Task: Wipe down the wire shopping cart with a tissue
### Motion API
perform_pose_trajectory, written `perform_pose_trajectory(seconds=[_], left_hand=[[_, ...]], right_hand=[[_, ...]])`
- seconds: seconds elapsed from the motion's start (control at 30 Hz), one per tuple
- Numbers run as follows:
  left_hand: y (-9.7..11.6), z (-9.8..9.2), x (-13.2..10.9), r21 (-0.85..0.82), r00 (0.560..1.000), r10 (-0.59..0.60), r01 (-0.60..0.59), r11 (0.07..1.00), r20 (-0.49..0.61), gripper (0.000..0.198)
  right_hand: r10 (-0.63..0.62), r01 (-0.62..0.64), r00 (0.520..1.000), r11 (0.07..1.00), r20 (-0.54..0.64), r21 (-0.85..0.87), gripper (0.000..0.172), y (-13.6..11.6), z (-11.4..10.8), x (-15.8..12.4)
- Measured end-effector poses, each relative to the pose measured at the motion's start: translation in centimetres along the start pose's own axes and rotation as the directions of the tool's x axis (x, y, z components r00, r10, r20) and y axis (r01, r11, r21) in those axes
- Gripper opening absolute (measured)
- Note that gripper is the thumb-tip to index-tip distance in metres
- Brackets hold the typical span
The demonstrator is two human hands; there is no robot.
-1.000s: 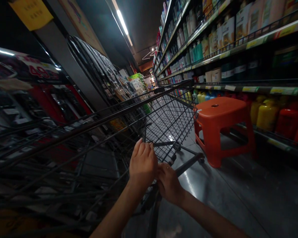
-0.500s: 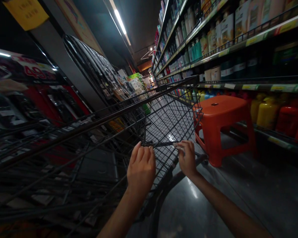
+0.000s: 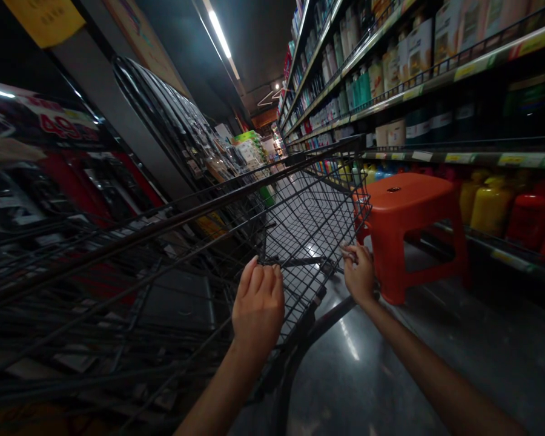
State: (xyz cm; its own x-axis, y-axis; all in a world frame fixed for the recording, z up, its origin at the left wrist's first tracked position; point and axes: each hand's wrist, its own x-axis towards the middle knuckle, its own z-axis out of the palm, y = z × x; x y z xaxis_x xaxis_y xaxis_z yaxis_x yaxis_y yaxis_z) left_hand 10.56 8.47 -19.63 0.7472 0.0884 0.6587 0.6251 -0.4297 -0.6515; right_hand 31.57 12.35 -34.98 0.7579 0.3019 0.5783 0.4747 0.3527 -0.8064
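A black wire shopping cart (image 3: pixel 295 160) stands before me, seen tilted. My left hand (image 3: pixel 258 303) is closed around its dark handle bar (image 3: pixel 300 262), fingers curled over the top. Off the bar's right side, my right hand (image 3: pixel 360 275) is apart from the cart, with its fingers curled in. Something small and pale shows at those fingertips, too small to name. Just beyond the right hand is an orange plastic stool (image 3: pixel 413 192), standing on the floor beside the cart.
Shelves (image 3: pixel 390 156) of bottles run along the right side. Yellow bottles (image 3: pixel 490 206) fill part of the lowest shelf behind the stool. Packaged goods hang on a rack (image 3: pixel 163 103) at the left. Grey floor (image 3: pixel 340 381) shows below my right arm.
My right hand has moved right, away from the end of the handle bar and towards the stool. My left hand has stayed on the bar.
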Motion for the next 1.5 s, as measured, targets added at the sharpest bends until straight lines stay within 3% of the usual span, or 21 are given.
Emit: perform_pose_trajectory(seconds=[0.27,0.57,0.77,1.1,1.27,1.33,1.5], left_hand=[[0.1,0.0,0.1,-0.02,1.0,-0.008,0.008,1.0,-0.012,0.017],[0.2,-0.1,0.1,-0.012,1.0,-0.008,0.008,1.0,-0.015,0.018],[0.1,0.1,0.1,-0.026,1.0,0.002,-0.003,1.0,-0.029,0.021],[0.1,0.3,0.1,-0.032,0.999,0.0,-0.001,0.999,-0.033,0.02],[0.0,0.0,0.0,-0.039,0.999,0.013,-0.015,0.999,-0.051,0.017],[0.0,0.0,0.0,-0.037,0.998,0.016,-0.018,0.999,-0.055,0.015],[0.0,-0.1,0.1,-0.042,0.998,0.02,-0.023,0.999,-0.062,0.014]], right_hand=[[-0.007,0.002,0.991,0.999,0.133,0.04,0.016,-2.0,-0.7,-2.9],[0.004,-0.036,0.972,0.991,0.235,0.132,0.021,-4.9,-0.2,-8.9],[-0.011,-0.04,0.96,0.984,0.281,0.175,0.026,-5.7,-0.6,-9.9],[-0.187,0.044,0.865,0.953,0.466,0.301,0.035,-9.6,-0.9,-15.0],[-0.221,0.023,0.817,0.935,0.533,0.353,0.032,-9.5,-1.5,-14.8],[-0.195,-0.001,0.828,0.937,0.526,0.349,0.029,-8.8,-1.7,-14.0],[0.051,-0.128,0.945,0.967,0.324,0.219,0.019,-5.4,-1.2,-10.1]])
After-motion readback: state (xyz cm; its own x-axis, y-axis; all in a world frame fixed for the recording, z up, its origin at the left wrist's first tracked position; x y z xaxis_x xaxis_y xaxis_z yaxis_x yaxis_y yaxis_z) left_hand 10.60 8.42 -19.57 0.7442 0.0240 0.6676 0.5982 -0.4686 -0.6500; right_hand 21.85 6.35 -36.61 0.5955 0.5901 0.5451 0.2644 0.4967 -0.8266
